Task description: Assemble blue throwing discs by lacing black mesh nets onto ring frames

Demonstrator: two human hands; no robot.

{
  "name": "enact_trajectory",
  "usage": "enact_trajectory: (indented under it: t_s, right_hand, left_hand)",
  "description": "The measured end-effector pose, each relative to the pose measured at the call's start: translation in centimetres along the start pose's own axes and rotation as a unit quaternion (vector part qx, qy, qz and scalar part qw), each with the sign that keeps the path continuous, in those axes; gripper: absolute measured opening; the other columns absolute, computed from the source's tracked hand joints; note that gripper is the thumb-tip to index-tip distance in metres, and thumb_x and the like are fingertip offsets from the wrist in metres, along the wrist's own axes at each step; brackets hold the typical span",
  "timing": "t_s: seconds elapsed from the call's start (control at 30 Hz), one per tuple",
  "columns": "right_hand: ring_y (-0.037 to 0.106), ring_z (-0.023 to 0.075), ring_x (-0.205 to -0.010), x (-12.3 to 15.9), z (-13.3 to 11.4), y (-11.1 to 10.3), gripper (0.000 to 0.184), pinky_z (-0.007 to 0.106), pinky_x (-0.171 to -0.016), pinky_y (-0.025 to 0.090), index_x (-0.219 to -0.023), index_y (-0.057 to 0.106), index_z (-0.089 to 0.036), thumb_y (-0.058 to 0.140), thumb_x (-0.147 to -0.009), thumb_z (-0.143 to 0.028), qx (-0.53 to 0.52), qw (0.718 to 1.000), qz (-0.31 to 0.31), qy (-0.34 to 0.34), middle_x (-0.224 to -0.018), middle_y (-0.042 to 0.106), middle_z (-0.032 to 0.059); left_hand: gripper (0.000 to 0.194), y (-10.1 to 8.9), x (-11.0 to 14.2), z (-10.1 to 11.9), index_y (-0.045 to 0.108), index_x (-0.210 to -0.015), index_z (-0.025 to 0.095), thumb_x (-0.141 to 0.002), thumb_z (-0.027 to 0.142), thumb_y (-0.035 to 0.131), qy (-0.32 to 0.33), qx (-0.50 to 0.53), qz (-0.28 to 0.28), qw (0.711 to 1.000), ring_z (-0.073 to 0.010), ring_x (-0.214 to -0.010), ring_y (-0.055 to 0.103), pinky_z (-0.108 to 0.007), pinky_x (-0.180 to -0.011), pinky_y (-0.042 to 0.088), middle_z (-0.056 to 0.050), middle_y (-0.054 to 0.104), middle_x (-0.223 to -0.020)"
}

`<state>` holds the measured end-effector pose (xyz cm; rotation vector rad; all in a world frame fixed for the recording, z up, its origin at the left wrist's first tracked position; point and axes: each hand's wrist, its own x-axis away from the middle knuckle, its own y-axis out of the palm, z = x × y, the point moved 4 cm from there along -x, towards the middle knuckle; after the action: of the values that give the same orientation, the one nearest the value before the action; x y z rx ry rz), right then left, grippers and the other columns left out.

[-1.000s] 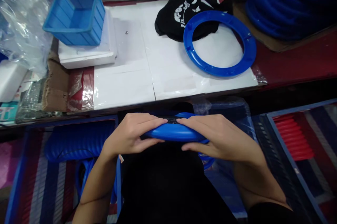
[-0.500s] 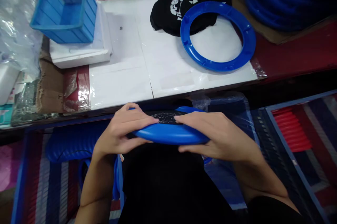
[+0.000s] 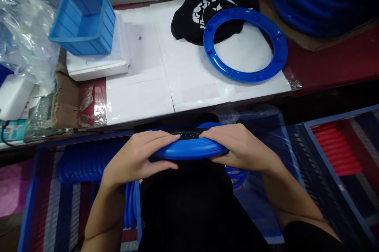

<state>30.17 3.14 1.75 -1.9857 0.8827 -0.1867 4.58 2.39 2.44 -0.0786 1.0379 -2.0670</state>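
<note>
Close to my body, in front of the table edge, a blue plastic ring with black mesh fabric (image 3: 191, 149) is held nearly edge-on. My left hand (image 3: 140, 155) grips its left side, thumb below and fingers over the top. On its right side my right hand (image 3: 241, 147) is closed in the same way, fingertips at the mesh. The ring's far side is mostly hidden. On the table ahead lies another blue ring (image 3: 245, 76), partly over a black cloth piece (image 3: 188, 21) with white print.
A blue bin (image 3: 81, 23) stands on a white foam block (image 3: 97, 70) at the back left. Clear plastic bags (image 3: 29, 34) lie further left. Blue rings (image 3: 314, 3) are stacked in a box at the back right. Red rings (image 3: 337, 149) sit in a crate at right.
The ring in my hands has tilted slightly and my grip has shifted a little, the left thumb now further off its underside. The view has moved slightly; things on the table stay put.
</note>
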Motion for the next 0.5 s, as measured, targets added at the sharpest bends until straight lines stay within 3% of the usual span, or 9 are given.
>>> enact_trajectory:
  t_s: [0.17, 0.3, 0.4, 0.5]
  right_hand:
    - [0.078, 0.0252, -0.092, 0.3, -1.3, -0.6, 0.033, 0.035, -0.083, 0.060, -0.126, 0.067, -0.015, 0.070, -0.098, -0.033, 0.033, 0.999, 0.016, -0.006, -0.107, 0.080, 0.0114]
    - [0.077, 0.0261, -0.103, 0.8, -0.8, -1.8, 0.047, 0.037, -0.090, 0.061, -0.137, 0.062, -0.018, 0.072, -0.098, -0.042, 0.006, 1.000, 0.010, 0.002, -0.118, 0.079, 0.0123]
    - [0.076, 0.0242, -0.105, 1.0, -0.5, -2.4, 0.043, 0.036, -0.093, 0.060, -0.138, 0.061, -0.020, 0.067, -0.099, -0.036, -0.027, 0.999, 0.024, -0.005, -0.118, 0.078, 0.0108]
    - [0.076, 0.0217, -0.100, 0.8, -1.0, -2.4, 0.039, 0.033, -0.090, 0.060, -0.136, 0.061, -0.020, 0.067, -0.099, -0.031, -0.041, 0.998, 0.045, 0.004, -0.114, 0.078, 0.0090]
  left_hand:
    - [0.040, 0.8, -1.2, 1.2, 0.064, -0.137, 0.018, -0.100, 0.031, 0.070, 0.020, -0.045, 0.011, 0.999, -0.0245, -0.102, 0.079, -0.033, -0.086, 0.062, -0.012, 0.080, -0.115]
    - [0.036, -0.1, -0.1, -1.0, 0.068, -0.133, 0.022, -0.099, 0.033, 0.071, 0.023, 0.035, 0.040, 0.998, -0.0225, -0.093, 0.078, -0.033, -0.083, 0.061, -0.009, 0.081, -0.108]
    - [0.038, -0.7, 1.0, -2.9, 0.070, -0.131, 0.023, -0.097, 0.039, 0.072, 0.041, 0.086, 0.085, 0.992, -0.0245, -0.092, 0.076, -0.038, -0.084, 0.061, -0.010, 0.081, -0.105]
    - [0.041, -0.8, 1.5, -3.4, 0.068, -0.135, 0.022, -0.096, 0.033, 0.072, 0.021, 0.081, 0.119, 0.989, -0.0263, -0.101, 0.075, -0.042, -0.090, 0.061, -0.012, 0.080, -0.113]
